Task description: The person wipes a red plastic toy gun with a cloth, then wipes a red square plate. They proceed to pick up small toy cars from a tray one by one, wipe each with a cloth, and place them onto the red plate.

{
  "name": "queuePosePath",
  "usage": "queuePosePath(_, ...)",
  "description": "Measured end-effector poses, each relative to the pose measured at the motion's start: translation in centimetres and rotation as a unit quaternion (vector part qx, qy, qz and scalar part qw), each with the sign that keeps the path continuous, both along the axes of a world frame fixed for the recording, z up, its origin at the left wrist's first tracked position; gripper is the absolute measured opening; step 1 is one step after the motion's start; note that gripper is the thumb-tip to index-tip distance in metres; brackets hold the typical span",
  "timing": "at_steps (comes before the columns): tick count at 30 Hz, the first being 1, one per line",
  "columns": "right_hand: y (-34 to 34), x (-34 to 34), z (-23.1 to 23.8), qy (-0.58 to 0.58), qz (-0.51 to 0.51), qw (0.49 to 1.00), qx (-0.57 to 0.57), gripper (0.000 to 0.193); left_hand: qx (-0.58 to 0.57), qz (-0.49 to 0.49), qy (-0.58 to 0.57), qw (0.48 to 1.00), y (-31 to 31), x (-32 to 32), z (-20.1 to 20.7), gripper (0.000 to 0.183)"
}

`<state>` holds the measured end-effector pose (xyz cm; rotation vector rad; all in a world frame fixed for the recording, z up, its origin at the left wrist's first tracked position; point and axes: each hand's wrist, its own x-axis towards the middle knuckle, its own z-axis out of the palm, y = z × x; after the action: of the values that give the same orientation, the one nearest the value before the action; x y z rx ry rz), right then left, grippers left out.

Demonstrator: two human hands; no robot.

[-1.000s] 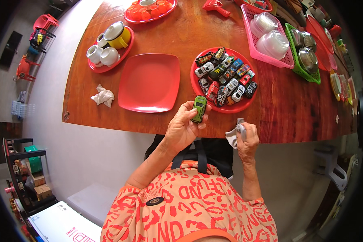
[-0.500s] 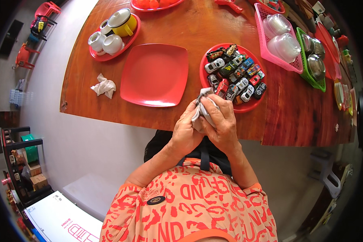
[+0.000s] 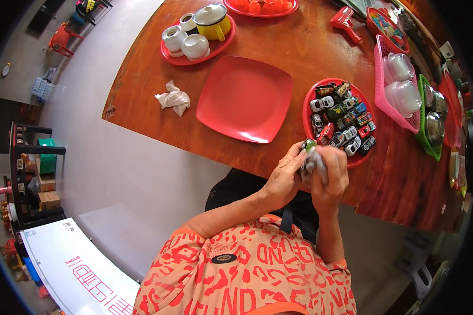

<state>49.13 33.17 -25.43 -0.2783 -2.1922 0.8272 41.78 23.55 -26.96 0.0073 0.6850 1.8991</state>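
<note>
My left hand (image 3: 287, 172) grips a small green toy car (image 3: 309, 145), of which only the front end shows above my fingers. My right hand (image 3: 332, 170) presses a crumpled white-grey cloth (image 3: 313, 163) against the car. Both hands meet at the near edge of the wooden table (image 3: 310, 47), just in front of a round red plate (image 3: 309, 102) heaped with several toy cars (image 3: 341, 118). An empty square red plate (image 3: 245, 98) lies to the left of it.
A second crumpled cloth (image 3: 173, 98) lies left of the square plate. At the back stand a red tray with white cups and a yellow lidded pot (image 3: 197, 34) and a red toy gun (image 3: 344, 22). Pink (image 3: 383, 92) and green (image 3: 425, 126) baskets hold bowls at the right.
A second ago my left hand held the green car alone and my right held the cloth apart. The hands came together, and the cloth now covers most of the car.
</note>
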Motion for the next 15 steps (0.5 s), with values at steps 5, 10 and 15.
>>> queuePosePath(5, 1.2, -1.8, -0.7, -0.017, 0.0, 0.999, -0.041, 0.04, -0.006, 0.028, 0.062, 0.998, 0.6, 0.5, -0.7, 0.043)
queuePosePath(10, -1.4, -0.6, -1.4, 0.004, 0.006, 0.998, 0.063, 0.039, -0.004, 0.056, -0.063, 0.996, 0.0, -0.6, 0.1, 0.047)
queuePosePath(15, -2.1, 2.0, -1.3, -0.007, 0.069, 0.996, 0.049, 0.034, -0.1, 0.023, 0.066, 0.992, -0.2, -0.8, -0.8, 0.059)
